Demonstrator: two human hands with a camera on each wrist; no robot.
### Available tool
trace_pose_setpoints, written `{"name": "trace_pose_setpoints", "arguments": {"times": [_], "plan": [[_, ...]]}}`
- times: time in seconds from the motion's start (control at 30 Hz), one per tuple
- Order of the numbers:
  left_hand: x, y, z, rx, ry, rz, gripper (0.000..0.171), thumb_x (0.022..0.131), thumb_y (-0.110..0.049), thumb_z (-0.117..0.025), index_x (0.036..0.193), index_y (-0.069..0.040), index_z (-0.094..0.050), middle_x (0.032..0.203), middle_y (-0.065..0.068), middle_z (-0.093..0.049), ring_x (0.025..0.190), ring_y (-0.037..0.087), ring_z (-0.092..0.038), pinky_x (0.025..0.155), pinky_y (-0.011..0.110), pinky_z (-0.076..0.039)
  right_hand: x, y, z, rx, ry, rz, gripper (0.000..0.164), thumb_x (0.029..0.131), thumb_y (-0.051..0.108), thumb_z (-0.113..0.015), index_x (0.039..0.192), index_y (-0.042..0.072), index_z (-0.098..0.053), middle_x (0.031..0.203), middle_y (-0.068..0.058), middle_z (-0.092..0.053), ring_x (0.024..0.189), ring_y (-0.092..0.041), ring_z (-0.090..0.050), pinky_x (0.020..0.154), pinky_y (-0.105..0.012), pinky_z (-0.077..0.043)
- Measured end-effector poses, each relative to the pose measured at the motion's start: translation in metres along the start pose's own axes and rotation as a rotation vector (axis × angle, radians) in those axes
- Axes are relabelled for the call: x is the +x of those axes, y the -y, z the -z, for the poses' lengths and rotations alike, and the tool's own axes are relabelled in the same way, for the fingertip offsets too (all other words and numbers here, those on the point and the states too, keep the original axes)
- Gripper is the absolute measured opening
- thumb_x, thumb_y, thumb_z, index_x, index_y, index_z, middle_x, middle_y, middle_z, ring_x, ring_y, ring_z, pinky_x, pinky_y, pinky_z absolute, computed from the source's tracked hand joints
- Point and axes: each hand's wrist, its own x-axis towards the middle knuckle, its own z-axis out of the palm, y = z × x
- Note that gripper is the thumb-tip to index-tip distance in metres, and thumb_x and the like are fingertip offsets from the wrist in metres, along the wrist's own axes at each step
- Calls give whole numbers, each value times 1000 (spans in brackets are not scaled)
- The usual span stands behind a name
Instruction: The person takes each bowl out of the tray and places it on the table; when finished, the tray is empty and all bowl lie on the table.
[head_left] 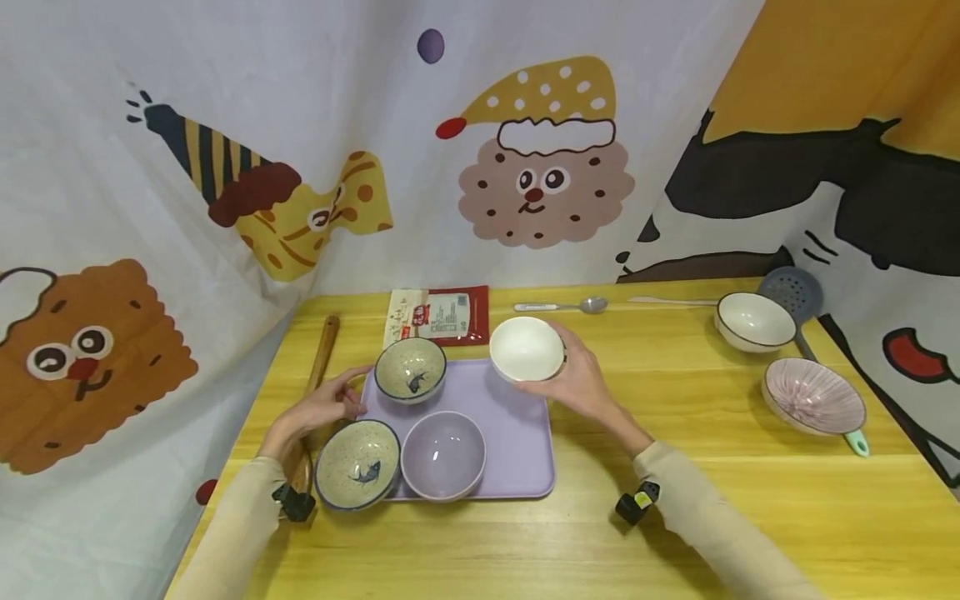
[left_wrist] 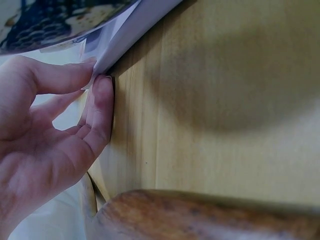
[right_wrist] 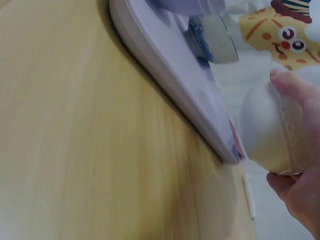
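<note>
1 white bowl (head_left: 527, 350) sat in the curled right hand (head_left: 583, 375) (loosening risked a drop); the left hand (head_left: 322, 407), fingertips nearly together, pinched the tray (head_left: 517, 458).

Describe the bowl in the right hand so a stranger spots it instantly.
On the table lies a purple tray. By its far right corner, the right hand grips the white bowl. Its plain white inside sets it apart from the nearby purple bowl and fish bowls.
</note>
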Motion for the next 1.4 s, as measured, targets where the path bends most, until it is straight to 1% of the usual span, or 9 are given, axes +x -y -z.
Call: {"name": "trace_pose_setpoints", "arguments": {"times": [0.13, 0.23, 0.4, 0.53, 0.8, 1.0, 1.13, 1.27, 1.4], "plan": [[0, 1, 1, 19, -4, -18, 81, 85, 0, -65, 157, -1, -29, 92, 15, -57, 82, 19, -55, 70, 28, -51, 0, -9, 14, -47, -47, -5, 111, 60, 38, -97, 151, 9, -41, 142, -18, -55, 124, -38, -58, 98, -56, -52], [0, 1, 2, 30, 2, -28, 81, 85, 0, -64, 157, 0, -28, 91, 14, -57, 82, 19, -56, 71, 29, -52, -1, -15, 25, -50, -76, -8, 110, 61, 35, -97, 151, 7, -41, 143, -19, -54, 125, -39, -57, 98, -57, -51], [-1, 1, 2, 13, -2, -7, 82, 85, 1, -64, 158, 0, -28, 93, 15, -57, 83, 20, -56, 72, 28, -53, -2, -25, 44, -74, -112, -35, 110, 63, 35, -97, 152, 5, -39, 143, -22, -52, 126, -41, -56, 97, -60, -50], [-1, 2, 3, 5, -5, -8, 83, 85, 2, -65, 158, 1, -26, 94, 18, -57, 83, 21, -55, 71, 27, -53, -1, -33, 58, -98, -148, -60, 109, 65, 34, -96, 153, 4, -37, 145, -24, -51, 127, -43, -54, 99, -61, -49], [0, 0, 1, 10, -5, 2, 83, 84, 2, -65, 158, -1, -28, 93, 17, -57, 84, 22, -55, 71, 28, -51, -4, -58, 76, -149, -285, -110, 104, 65, 30, -95, 150, 3, -41, 144, -25, -52, 126, -44, -54, 99, -62, -47], [1, 1, 1, 11, 1, 1, 83, 84, 1, -66, 158, -2, -28, 94, 17, -57, 84, 22, -54, 71, 28, -51, -9, -76, 85, -125, -392, -143, 104, 64, 25, -96, 149, 3, -41, 143, -25, -51, 126, -42, -54, 100, -60, -48], [1, 1, 1, 9, 1, -6, 84, 84, 2, -66, 158, -2, -27, 94, 17, -57, 84, 23, -54, 71, 28, -50, -11, -84, 94, -132, -450, -182, 104, 64, 25, -95, 150, 5, -41, 143, -24, -51, 127, -41, -53, 101, -60, -47], [1, 1, 1, 4, 1, -10, 84, 84, 3, -66, 158, -2, -27, 94, 17, -56, 84, 23, -54, 71, 28, -50, -11, -86, 105, -155, -477, -237, 105, 66, 28, -94, 152, 6, -39, 146, -23, -50, 129, -42, -52, 103, -61, -45], [1, 1, 1, 0, 6, -9, 84, 83, 3, -65, 158, -1, -27, 94, 17, -56, 84, 23, -54, 70, 28, -50, -11, -88, 115, -160, -472, -277, 106, 69, 32, -93, 155, 8, -35, 150, -22, -46, 132, -43, -49, 105, -62, -44]]}}
